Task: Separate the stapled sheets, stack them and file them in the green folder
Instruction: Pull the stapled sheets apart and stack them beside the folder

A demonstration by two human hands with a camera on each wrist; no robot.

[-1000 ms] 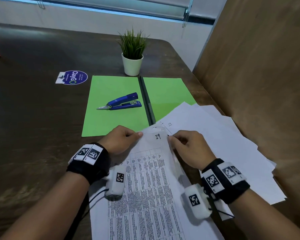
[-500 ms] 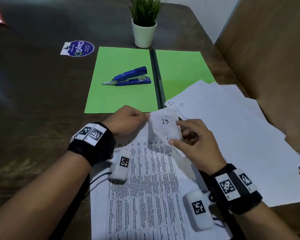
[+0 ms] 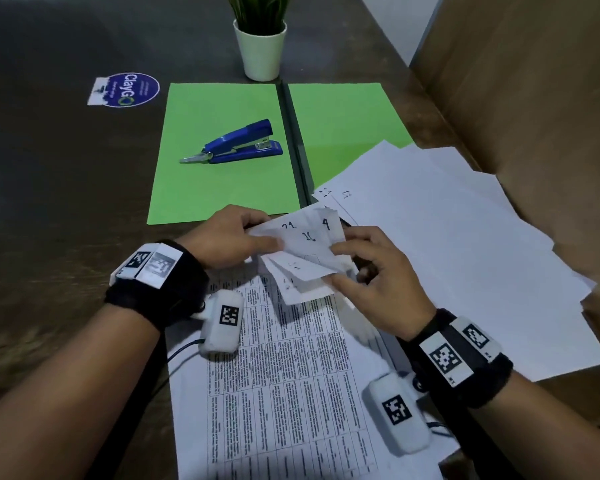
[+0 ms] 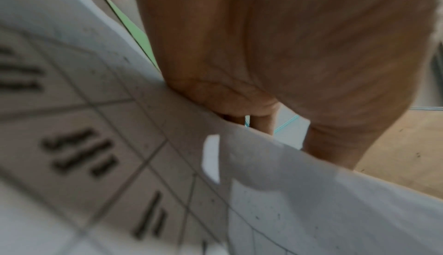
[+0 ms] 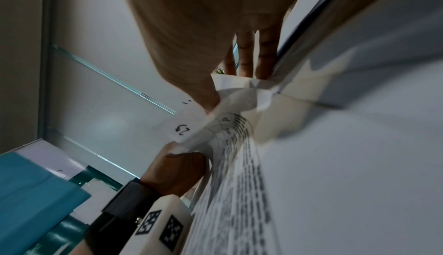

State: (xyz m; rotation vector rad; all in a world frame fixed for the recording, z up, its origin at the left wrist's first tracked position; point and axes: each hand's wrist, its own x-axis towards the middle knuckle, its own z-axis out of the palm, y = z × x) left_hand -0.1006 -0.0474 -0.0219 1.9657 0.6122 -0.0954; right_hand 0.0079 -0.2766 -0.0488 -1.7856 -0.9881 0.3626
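Head view: left hand (image 3: 232, 237) & right hand (image 3: 371, 275) are both pinching the stapled sheets' (image 3: 305, 251) top corner, fanning pages near the green folder (image 3: 222, 188) — still separating; next probably needs the staple out.

A potted plant (image 3: 260, 36) and a round sticker (image 3: 127, 89) — both on the dark table (image 3: 59, 188).

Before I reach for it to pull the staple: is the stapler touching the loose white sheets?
Apart. In the head view the stapler lies on the green folder's left half, with bare green between it and the loose white sheets.
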